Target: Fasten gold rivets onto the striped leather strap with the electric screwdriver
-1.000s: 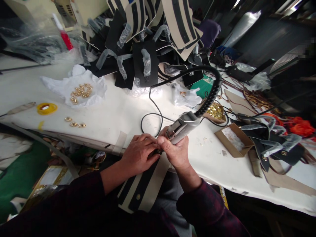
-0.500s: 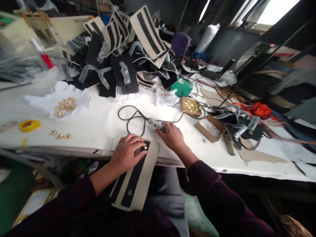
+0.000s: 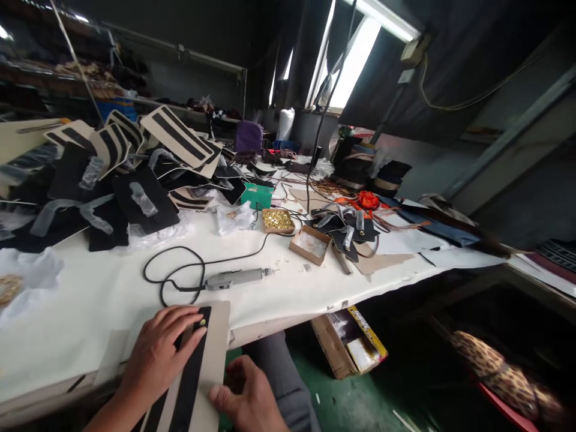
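A beige panel with black stripes (image 3: 215, 348) lies over the table's front edge, with a round metal snap (image 3: 203, 322) near its top. My left hand (image 3: 164, 345) rests on the panel's upper left part, fingers stretched out and thumb beside the snap. At the panel's right edge is my right hand (image 3: 249, 393), thumb over the beige surface and fingers curled at the edge; the fingertips are partly hidden. Beyond the panel, a grey electric screwdriver (image 3: 236, 278) lies on the white table (image 3: 265, 306), its bit pointing right and its black cord (image 3: 180, 249) looped to the left.
Striped and black panels (image 3: 175, 135) are heaped at the back left. A box of gold-coloured parts (image 3: 278, 221) and an open cardboard box (image 3: 310, 245) stand right of centre. Black pieces (image 3: 344, 228) lie farther right. A carton (image 3: 348, 342) sits on the floor below.
My right hand has let go of the screwdriver and come back to the panel's right edge. The view has swung right. My left hand stays on the panel.
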Available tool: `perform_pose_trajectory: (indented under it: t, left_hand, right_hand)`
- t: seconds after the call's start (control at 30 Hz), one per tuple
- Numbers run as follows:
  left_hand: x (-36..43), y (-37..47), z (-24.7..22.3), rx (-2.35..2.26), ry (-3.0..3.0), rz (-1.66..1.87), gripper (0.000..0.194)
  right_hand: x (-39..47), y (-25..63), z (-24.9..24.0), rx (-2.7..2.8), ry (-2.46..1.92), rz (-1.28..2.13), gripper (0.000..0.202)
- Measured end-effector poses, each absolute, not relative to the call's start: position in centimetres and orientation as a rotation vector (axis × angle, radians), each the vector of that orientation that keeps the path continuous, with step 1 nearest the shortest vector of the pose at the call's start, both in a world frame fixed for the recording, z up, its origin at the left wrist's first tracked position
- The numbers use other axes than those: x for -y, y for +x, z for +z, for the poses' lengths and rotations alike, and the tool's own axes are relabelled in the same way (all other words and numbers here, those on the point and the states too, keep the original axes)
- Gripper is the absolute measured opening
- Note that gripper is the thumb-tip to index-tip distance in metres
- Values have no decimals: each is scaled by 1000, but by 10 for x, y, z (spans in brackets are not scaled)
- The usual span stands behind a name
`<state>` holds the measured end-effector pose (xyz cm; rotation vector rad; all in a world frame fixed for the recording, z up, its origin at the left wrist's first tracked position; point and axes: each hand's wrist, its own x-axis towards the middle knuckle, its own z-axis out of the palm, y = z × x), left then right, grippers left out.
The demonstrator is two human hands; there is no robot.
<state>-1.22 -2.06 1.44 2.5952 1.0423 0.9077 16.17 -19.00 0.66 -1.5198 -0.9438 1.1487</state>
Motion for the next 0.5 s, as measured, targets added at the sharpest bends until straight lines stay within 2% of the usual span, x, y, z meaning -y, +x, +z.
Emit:
perform_pose_trajectory:
  t: [0.1,0.17,0.23,0.3,0.33,0.43,0.5]
  left_hand:
    - [23,-11,20,-1039,2574,927,21]
    - [28,-13,26,-1058,2525,955,19]
    - [37,-18,34,-1129,2425,1019,20]
    - [51,-25,46,-1222,2223,1054,26]
    - [60,-28,52,-1242,2076,1041,32]
    - [88,-36,73,-1089,1653,929,54]
    - [102,-38,83,-1021,1505,917,64]
  right_hand:
    - [190,146,12,753,-1231,1408,69]
    - [186,143,34,754,-1170,1415,56]
    - [184,145,59,930,-1239,1247,36]
    - [185,148,77,1234,-1304,950,23]
    - [185,150,82,1385,-1317,780,22]
    - [184,145,82,1698,-1319,349,40]
    - [181,136,77,1815,-1310,222,42]
